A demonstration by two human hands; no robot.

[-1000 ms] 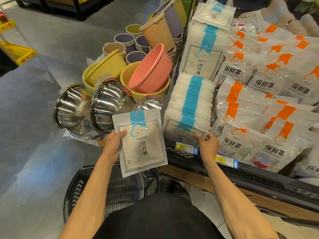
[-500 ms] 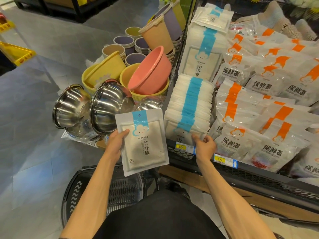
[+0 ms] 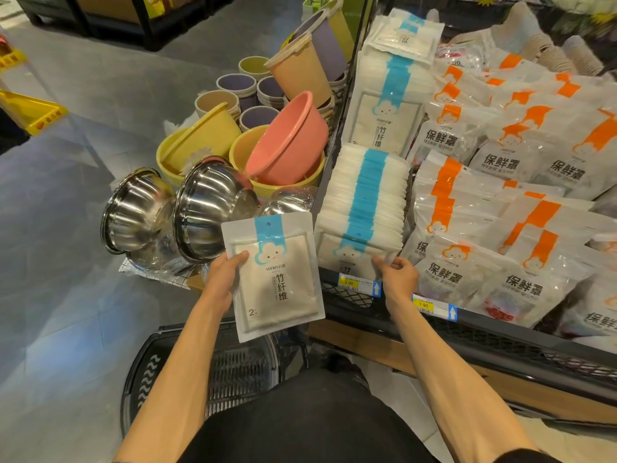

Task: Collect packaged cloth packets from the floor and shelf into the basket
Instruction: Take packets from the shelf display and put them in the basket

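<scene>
Packet [image 3: 277, 279] covers basket [image 3: 147, 379] rim; right hand [image 3: 399, 279] grip on stack [image 3: 364, 195] unclear.

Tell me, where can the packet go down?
The grey floor left of the steel bowls is bare, and the black basket under the held packet shows open mesh. The shelf is packed tight with blue-striped stacks and orange bags.

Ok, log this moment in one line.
left hand: holds cloth packet above basket | right hand: pinches front of shelf stack | stage: packet not yet in basket
</scene>
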